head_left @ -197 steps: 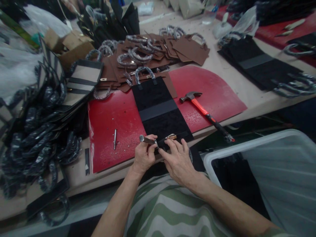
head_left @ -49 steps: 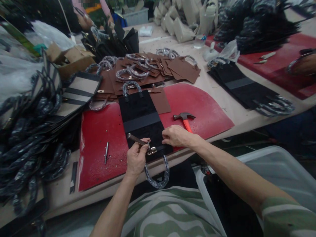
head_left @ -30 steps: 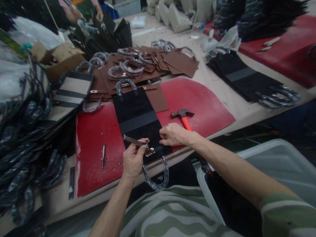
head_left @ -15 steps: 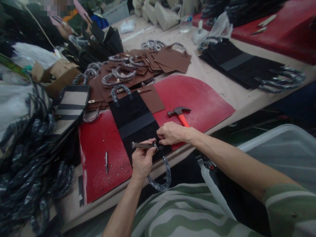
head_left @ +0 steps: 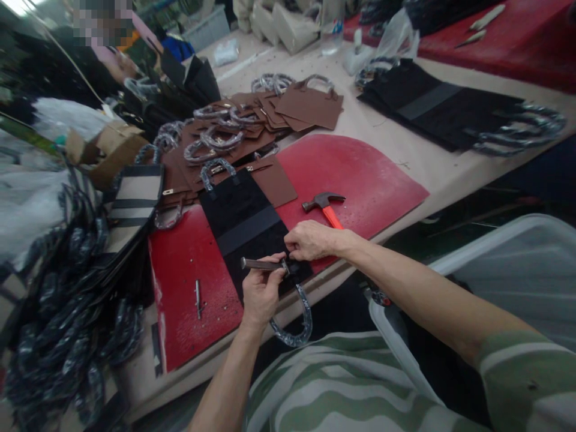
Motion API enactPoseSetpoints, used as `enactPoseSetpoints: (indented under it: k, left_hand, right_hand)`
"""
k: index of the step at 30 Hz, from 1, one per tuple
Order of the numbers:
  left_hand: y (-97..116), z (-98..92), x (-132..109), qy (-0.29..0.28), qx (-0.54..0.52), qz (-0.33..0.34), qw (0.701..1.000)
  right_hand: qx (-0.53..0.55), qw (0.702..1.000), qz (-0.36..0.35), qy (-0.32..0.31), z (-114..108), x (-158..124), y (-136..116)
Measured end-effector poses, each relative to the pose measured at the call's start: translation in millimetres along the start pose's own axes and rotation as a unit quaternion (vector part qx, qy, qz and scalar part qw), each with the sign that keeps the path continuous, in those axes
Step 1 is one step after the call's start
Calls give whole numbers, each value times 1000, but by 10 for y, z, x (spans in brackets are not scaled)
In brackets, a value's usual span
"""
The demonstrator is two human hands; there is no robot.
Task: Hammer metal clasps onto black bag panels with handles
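Observation:
A flat black bag panel (head_left: 245, 219) with a grey band lies on a red mat (head_left: 360, 174). Its wrapped handle (head_left: 294, 321) hangs over the table's near edge. My left hand (head_left: 261, 291) is closed around a metal punch tool (head_left: 258, 264), held level at the panel's near end. My right hand (head_left: 310, 240) is closed, fingers pinched on the panel's near edge beside the tool tip. What sits under the fingers is hidden.
A red-handled hammer (head_left: 326, 207) lies on the mat right of my right hand. A small metal pin (head_left: 198, 297) rests on the mat at left. Brown panels (head_left: 252, 120) are piled behind, black panels (head_left: 432, 108) at right, wrapped handles (head_left: 67, 300) heaped at left. Another person sits far left.
The metal clasp seen by the left hand a second ago is now covered by my hands. The tool has levelled out and my right hand has closed in on its tip.

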State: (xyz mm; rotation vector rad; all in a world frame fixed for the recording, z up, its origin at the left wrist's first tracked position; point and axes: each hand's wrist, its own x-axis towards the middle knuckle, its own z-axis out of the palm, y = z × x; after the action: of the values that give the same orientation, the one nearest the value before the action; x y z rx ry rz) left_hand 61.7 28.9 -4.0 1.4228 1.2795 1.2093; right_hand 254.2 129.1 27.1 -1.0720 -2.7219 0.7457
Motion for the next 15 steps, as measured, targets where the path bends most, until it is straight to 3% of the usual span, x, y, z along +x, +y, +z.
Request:
enactPoseSetpoints:
  k: [7,15]
  left_hand:
    - [-12,0,30,-15,13,23,1000]
    - [19,91,32,-12,137,121,983]
  right_hand:
    - [7,1000,5,29,57,-15,23]
    - [9,998,10,54,126,-3,46]
